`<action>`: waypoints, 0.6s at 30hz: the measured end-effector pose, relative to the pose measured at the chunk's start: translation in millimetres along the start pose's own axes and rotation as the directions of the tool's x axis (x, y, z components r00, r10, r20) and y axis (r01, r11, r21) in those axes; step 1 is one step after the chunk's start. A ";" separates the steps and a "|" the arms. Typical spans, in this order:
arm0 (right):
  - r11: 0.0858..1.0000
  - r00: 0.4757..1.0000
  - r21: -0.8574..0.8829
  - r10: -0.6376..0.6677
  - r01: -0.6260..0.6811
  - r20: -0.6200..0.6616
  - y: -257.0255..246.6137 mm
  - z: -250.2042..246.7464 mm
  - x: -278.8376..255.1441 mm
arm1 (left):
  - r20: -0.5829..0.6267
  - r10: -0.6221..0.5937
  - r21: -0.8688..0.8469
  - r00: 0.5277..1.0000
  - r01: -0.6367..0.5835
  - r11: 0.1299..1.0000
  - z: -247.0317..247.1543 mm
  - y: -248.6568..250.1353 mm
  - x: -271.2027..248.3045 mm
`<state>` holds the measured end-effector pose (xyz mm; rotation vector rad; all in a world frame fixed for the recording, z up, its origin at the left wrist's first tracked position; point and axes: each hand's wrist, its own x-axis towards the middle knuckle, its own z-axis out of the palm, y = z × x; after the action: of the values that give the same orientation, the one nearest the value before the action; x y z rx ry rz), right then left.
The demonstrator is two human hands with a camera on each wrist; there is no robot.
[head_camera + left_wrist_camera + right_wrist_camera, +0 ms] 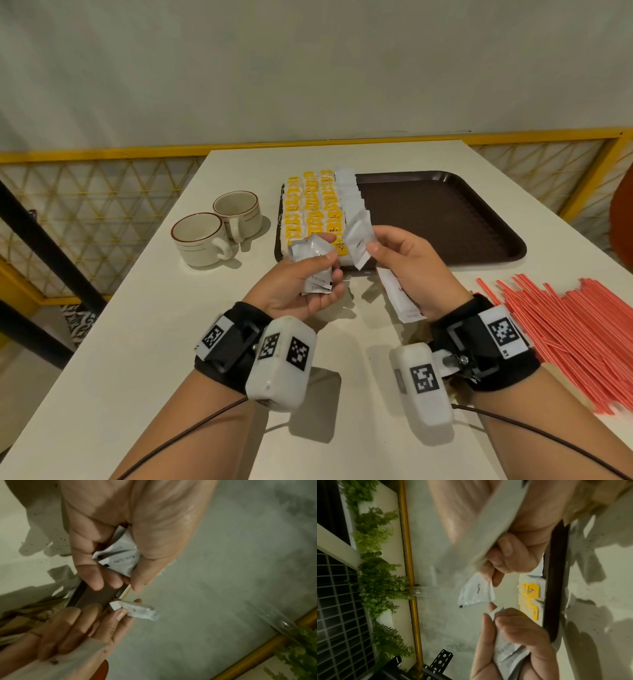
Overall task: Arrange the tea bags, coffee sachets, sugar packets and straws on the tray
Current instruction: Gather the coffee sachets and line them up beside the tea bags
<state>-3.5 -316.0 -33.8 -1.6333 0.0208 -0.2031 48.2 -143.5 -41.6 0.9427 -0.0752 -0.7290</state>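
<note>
The left hand (301, 284) is raised above the near edge of the tray (445, 219), its grip curled around a small bundle of white sachets (313, 265), thumb pressed on top and fingers beneath. In the left wrist view the same bundle (120, 559) sits pinched between thumb and fingers, printed ends showing. The right hand (407, 270) is just beside it, pinching one sachet (358, 238) between thumb and forefinger so that it stands tilted over the tray's front edge. Lower in the same hand more white sachets (402, 298) are held against the palm by the curled fingers, their ends sticking out toward the wrist. The right wrist view shows the single sachet (476, 592) hanging from the fingertips (496, 577), with the left hand's bundle (508, 650) near it but apart.

The dark brown tray lies on the white counter (137, 342). On its left part, yellow tea bags (313, 209) lie in three overlapping columns, and a column of white sachets (349, 192) runs alongside them on the right. The rest of the tray shows bare. A heap of red straws (575, 332) lies on the counter to the right of the right wrist, off the tray. Two cream cups (215, 233) stand on the counter left of the tray, touching each other.
</note>
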 end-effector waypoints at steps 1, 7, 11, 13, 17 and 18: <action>1.000 1.000 -0.008 -0.004 0.004 0.021 -0.4 -0.5 -1.3 | -0.001 -0.024 -0.030 1.000 0.024 0.999 0.7 0.7 -1.1; 0.991 0.996 -0.131 0.029 -0.018 0.085 1.0 -1.2 -0.2 | 0.014 -0.151 -0.082 0.988 0.152 0.985 -0.1 5.6 -1.0; 0.987 0.979 -0.161 0.034 -0.002 0.200 -0.5 -0.7 -3.1 | 0.045 -0.172 0.018 0.984 0.171 0.985 -2.6 1.6 -1.5; 0.983 0.978 -0.184 0.016 0.022 0.207 -0.5 -0.6 -3.3 | 0.096 -0.186 0.234 0.978 0.160 0.959 -5.0 -3.3 -1.1; 0.978 0.996 -0.199 -0.050 0.065 0.077 4.8 1.8 -0.3 | 0.145 -0.198 0.365 0.969 0.134 0.922 -1.5 -13.9 1.7; 0.975 0.997 -0.211 -0.074 0.076 0.015 6.9 2.9 1.1 | 0.152 -0.202 0.371 0.968 0.134 0.919 0.7 -17.0 2.7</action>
<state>-1.2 -313.7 -40.7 -1.8489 -0.0252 -0.2606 40.9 -151.9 -54.8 1.2376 -0.3045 -0.9849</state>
